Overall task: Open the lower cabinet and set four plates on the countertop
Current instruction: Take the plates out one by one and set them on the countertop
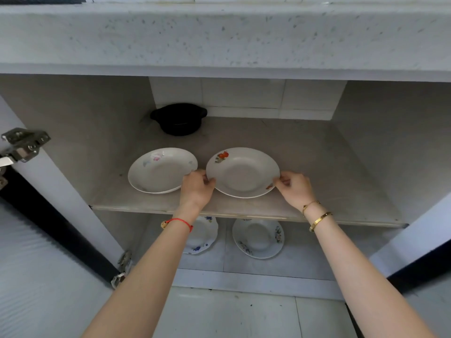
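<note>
The lower cabinet stands open, both doors swung out. On its middle shelf [317, 167] lies a white plate with a red fruit print [242, 173]. My left hand [197, 187] grips its left rim and my right hand [294, 187] grips its right rim. Just left of it on the same shelf rests a second white plate with a faint pink print [158, 170], its right edge close to my left hand. On the cabinet floor below sit two more white plates with blue flowers: one partly hidden by my left forearm [203, 236], the other to its right [258, 237].
A black two-handled pot [179, 119] sits at the back of the shelf. The speckled countertop edge [219, 37] overhangs the cabinet. The left door with metal hinges [24, 145] and the right door [419, 242] flank my arms. Tiled floor lies below.
</note>
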